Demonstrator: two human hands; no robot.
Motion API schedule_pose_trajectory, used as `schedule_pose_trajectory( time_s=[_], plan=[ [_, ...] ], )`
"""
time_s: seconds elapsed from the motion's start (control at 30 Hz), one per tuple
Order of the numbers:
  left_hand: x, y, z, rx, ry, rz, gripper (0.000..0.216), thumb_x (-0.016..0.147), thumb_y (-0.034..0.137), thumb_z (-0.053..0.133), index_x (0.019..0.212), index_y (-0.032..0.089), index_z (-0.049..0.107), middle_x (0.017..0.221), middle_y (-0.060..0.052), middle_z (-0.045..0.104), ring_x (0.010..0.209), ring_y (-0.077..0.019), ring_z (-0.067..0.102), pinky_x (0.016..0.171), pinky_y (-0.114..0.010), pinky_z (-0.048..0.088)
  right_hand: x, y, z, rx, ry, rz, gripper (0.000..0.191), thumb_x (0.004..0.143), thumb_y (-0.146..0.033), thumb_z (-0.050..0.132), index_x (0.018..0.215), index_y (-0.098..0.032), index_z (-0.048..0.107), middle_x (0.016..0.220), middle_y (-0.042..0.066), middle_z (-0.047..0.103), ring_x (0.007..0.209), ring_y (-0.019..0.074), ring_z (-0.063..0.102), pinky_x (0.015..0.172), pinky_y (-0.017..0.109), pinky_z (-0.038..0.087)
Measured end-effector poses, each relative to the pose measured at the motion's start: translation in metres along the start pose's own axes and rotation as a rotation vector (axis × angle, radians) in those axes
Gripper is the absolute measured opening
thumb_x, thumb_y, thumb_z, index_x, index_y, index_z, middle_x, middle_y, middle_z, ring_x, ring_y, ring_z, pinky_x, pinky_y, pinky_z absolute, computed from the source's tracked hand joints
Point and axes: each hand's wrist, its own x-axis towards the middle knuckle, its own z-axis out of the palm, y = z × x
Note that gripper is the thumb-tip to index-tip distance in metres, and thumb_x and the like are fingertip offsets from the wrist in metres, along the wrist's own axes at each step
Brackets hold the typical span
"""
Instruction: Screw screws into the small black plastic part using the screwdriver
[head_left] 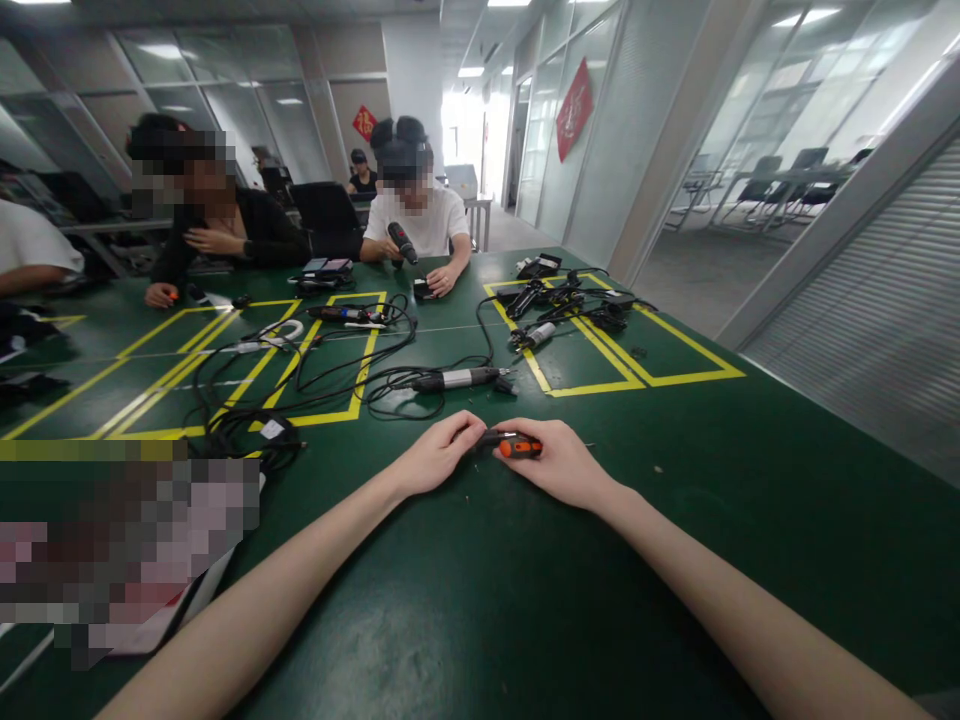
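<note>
My left hand (pixel 439 452) and my right hand (pixel 559 462) meet low over the green table (pixel 675 520). Between them lies a small black and orange tool (pixel 516 444), like a short screwdriver. My right hand's fingers curl round its orange end. My left hand's fingertips pinch the black end. Both forearms rest along the table towards me.
A silver electric screwdriver (pixel 459 378) with black cables lies just beyond my hands. More tools and cables (pixel 570 300) sit in a yellow-taped square at right. Two people sit across the table, one holding a black tool (pixel 402 243). A pixelated patch covers the lower left.
</note>
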Motion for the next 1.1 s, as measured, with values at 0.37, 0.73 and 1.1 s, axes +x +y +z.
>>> schedule_pose_trajectory(
  time_s=[0.37,0.73,1.1],
  plan=[
    [0.008,-0.016,0.001,-0.32,0.264,-0.108,0.037,0.081,0.05,0.074,0.094,0.017,0.062,0.088,-0.002,0.068,0.082,-0.0158,0.063,0.077,-0.028,0.05,-0.001,0.001,0.0,-0.188,0.022,-0.03,0.018,0.087,-0.021,0.064,0.101,-0.022,0.075,0.096,0.006,0.077,0.086,0.0231,0.072,0.076,0.033,0.052],
    [0.007,-0.016,0.002,-0.32,0.202,-0.095,0.038,0.069,0.038,0.086,0.089,0.017,0.061,0.099,-0.004,0.073,0.094,-0.0198,0.069,0.088,-0.037,0.056,-0.009,-0.019,0.016,-0.351,-0.329,-0.244,0.038,0.089,-0.018,0.064,0.125,-0.02,0.076,0.097,0.008,0.074,0.082,0.0215,0.07,0.071,0.03,0.048],
    [0.003,-0.013,0.001,-0.113,0.231,0.025,0.033,0.07,0.029,0.085,0.079,0.018,0.056,0.095,-0.004,0.069,0.091,-0.0186,0.064,0.087,-0.034,0.05,-0.016,-0.013,0.017,-0.042,-0.205,-0.34,0.04,0.078,-0.008,0.067,0.118,-0.015,0.071,0.093,0.006,0.071,0.081,0.02,0.067,0.072,0.03,0.051]
  ],
)
